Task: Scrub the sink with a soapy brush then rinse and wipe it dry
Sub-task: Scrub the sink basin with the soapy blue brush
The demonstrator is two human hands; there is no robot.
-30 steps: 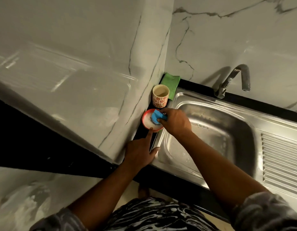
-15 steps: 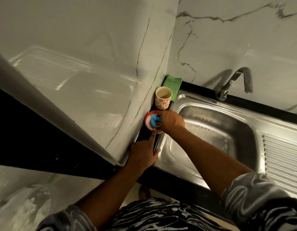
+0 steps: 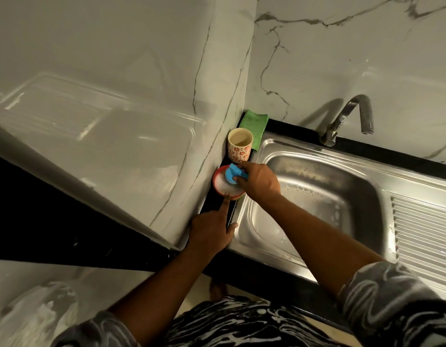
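Your right hand (image 3: pixel 260 180) has its fingers clamped on the blue brush (image 3: pixel 233 174), pressed into the foamy red dish (image 3: pixel 216 180) just beside the sink (image 3: pixel 324 176), at its nine o'clock. Your left hand (image 3: pixel 212 234) touches the dish rim with one straight forefinger (other fingers tucked). A cup (image 3: pixel 239 146) stands at the dish's twelve o'clock.

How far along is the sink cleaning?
Some scrubbing looks done: suds dot the sink basin. Right now the right hand grips the blue brush in the foamy red soap dish, while the left hand touches its rim with a forefinger. Rinsing and wiping remain: the tap is not running, the green cloth lies untouched.
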